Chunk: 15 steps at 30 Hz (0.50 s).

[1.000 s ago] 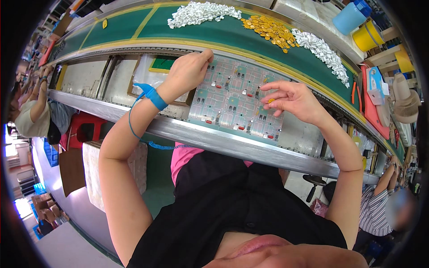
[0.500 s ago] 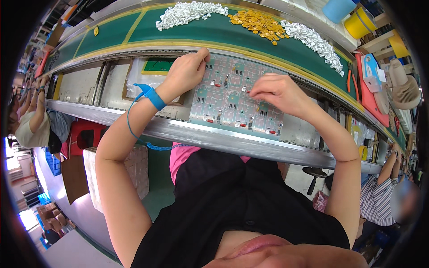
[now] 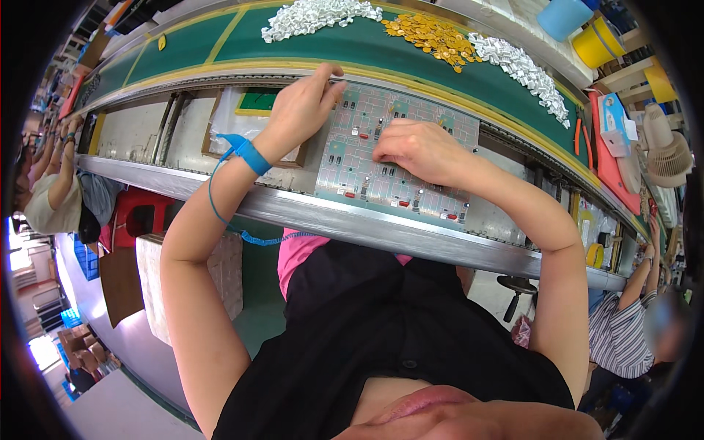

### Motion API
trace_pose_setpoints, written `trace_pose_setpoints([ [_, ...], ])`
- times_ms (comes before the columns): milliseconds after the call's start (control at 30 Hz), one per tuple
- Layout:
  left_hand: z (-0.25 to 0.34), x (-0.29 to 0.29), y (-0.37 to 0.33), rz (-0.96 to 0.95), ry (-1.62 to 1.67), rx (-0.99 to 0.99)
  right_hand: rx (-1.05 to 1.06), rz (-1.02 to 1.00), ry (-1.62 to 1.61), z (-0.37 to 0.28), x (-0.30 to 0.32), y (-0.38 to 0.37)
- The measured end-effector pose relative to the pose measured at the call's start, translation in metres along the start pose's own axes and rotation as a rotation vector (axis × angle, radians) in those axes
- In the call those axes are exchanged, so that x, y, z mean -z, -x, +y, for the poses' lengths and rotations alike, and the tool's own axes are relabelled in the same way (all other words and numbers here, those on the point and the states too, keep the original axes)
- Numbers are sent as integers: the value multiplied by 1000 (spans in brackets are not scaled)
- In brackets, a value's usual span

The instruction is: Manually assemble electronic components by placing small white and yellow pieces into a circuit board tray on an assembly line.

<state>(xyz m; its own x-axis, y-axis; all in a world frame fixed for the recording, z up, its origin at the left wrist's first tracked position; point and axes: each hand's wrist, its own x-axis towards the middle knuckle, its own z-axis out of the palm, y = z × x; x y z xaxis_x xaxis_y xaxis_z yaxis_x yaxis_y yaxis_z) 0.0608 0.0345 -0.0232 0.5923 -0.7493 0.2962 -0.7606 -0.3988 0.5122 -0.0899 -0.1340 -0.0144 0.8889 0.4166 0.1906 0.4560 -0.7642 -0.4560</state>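
Head view: both hands [image 3: 422,150] on circuit board [image 3: 381,183].

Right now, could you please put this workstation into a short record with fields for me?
Setting: assembly line with a green conveyor belt behind a metal rail
Work piece: pale green circuit board panel with small red and black parts
Left hand: fingertips at the panel's far left corner; blue wrist strap with a coiled cord
Right hand: palm down on the panel's middle, fingertips hidden
On the belt: two heaps of white parts, one heap of yellow parts
Nearby: other people seated at both sides
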Motion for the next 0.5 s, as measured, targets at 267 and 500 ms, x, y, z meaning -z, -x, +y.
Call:
trace_pose_setpoints([
  [267,-15,-20,-76,177,-66,-229,258,-115,121,-1,9,-4],
  [500,-6,-59,-129,141,-188,-237,251,-64,106,-4,3,-5],
])
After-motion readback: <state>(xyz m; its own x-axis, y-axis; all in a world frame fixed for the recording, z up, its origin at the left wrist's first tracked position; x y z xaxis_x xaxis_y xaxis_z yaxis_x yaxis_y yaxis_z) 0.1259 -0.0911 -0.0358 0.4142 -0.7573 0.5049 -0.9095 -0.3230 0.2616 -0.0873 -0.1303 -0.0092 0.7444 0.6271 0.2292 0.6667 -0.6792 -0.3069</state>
